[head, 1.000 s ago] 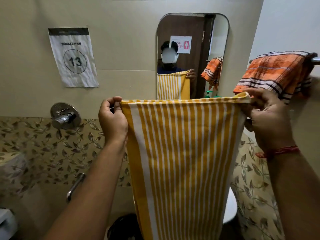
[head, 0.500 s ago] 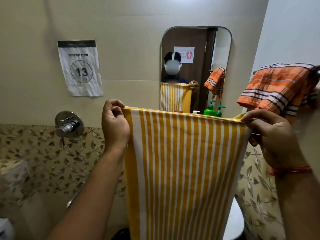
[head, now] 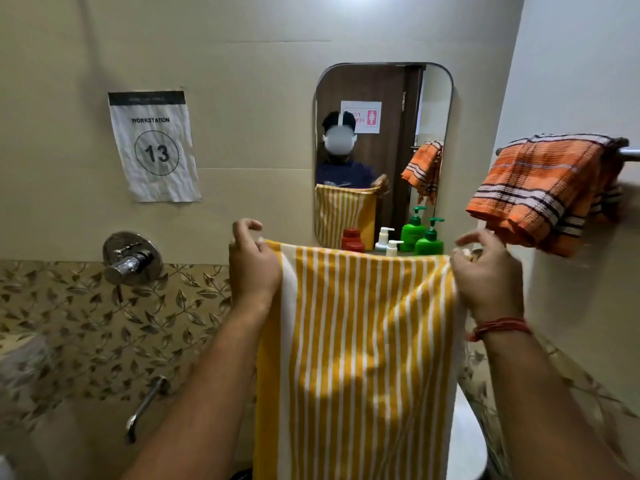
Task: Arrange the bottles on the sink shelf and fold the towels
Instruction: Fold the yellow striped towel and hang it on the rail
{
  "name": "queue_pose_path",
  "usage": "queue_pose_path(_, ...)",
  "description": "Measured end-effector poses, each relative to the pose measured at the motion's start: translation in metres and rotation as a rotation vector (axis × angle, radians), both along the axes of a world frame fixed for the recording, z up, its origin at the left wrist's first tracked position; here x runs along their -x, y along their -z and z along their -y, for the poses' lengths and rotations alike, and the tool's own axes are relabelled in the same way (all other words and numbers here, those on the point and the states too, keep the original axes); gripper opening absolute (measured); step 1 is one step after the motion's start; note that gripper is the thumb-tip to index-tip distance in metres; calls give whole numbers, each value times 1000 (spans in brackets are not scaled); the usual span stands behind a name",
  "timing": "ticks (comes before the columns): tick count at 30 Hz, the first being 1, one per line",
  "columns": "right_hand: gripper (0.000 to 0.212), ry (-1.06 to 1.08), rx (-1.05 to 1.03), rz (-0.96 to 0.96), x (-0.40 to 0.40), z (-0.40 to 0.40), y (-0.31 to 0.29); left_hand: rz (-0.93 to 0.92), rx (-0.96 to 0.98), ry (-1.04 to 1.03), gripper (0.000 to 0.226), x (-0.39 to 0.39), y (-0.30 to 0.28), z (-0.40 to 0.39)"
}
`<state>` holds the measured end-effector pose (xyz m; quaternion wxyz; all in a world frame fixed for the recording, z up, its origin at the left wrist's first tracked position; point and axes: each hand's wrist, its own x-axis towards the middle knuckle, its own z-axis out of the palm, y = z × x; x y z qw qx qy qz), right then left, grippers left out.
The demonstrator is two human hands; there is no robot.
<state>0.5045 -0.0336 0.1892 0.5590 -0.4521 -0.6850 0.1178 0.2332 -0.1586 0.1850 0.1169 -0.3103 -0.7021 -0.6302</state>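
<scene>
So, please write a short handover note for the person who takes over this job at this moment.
Left hand and right hand each pinch a top corner of the yellow-and-white striped towel, which hangs spread open, not folded.
Orange checked towel is draped bunched over the metal wall rail.
Red, white and green bottles stand on the shelf under the mirror.
Left: fold both towels, check the bottles.

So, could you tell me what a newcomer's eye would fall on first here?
The yellow striped towel, held up mid-frame by its top corners in the left hand and right hand. Next, the orange checked towel draped over the rail on the right, and the green pump bottles under the mirror.
</scene>
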Motion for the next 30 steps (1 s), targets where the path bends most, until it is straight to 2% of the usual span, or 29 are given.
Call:
queue_pose_path(3,5,-27,-26,-20,21,30,5,-57,45,84,30,-20,6,-6)
queue_pose_path(7,8,-574,346,-277,49,69,6,-74,41,282,40,-55,10,-7)
queue_pose_path(9,18,-722,326,-160,52,77,6,-108,22,367,41,-65,9,-4)
queue_pose_path(11,25,-702,224,27,51,79,4,-134,7,445,36,-68,7,1)
queue_pose_path(16,14,-443,-196,302,51,75,-4,-79,-56,702,20,-74,5,11)
queue_pose_path(19,16,-266,-428,377,56,75,-4,-44,-108,778,11,-77,5,13)
queue_pose_path(23,26,-342,-382,237,62,74,-4,30,-178,820,16,-73,3,15)
queue_pose_path(27,21,-305,-489,303,63,73,-1,90,-217,834,22,-73,2,13)
queue_pose_path(30,19,-305,-479,304,63,73,2,140,-233,874,22,-74,5,10)
